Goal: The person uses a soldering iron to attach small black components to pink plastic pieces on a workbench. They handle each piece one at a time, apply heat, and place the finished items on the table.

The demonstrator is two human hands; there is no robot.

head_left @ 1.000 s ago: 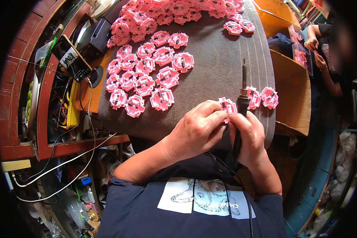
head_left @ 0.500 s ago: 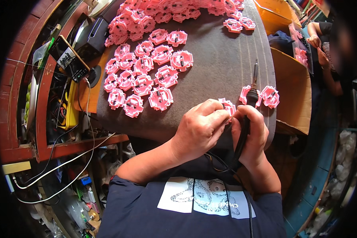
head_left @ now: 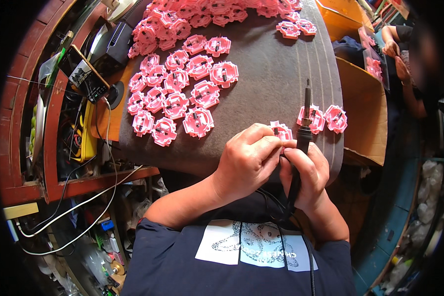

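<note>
1. Left hand [head_left: 249, 158] curled, fingertips pinching a pink part [head_left: 280, 131] at the near edge of the tabletop [head_left: 271, 84].
2. Right hand [head_left: 306, 175] clenched round the black handle of a soldering iron [head_left: 303, 128], just beside the left hand, thumbs nearly touching.
3. Iron upright, metal tip pointing to 12 o'clock, cord trailing down to 6 o'clock over the dark shirt [head_left: 182, 266].
4. Pinched part just at 9 o'clock of the iron's shaft; contact between tip and part not clear.
5. Two more pink parts [head_left: 336, 118] flat on the tabletop at 3 o'clock of the iron, side by side, the nearer one partly behind the shaft.
6. Loose group of parts [head_left: 175, 98] at 10 o'clock of the hands, well apart from them, lying flat in rough rows.
7. Denser heap [head_left: 212, 10] at 12 o'clock along the far edge.
8. Cardboard box [head_left: 362, 113] at 3 o'clock beside the tabletop.
9. Black meter [head_left: 84, 74] and tangled wires on the wooden shelf at 9 to 10 o'clock.
10. Another person's hands [head_left: 394, 54] at 2 o'clock, far off.
</note>
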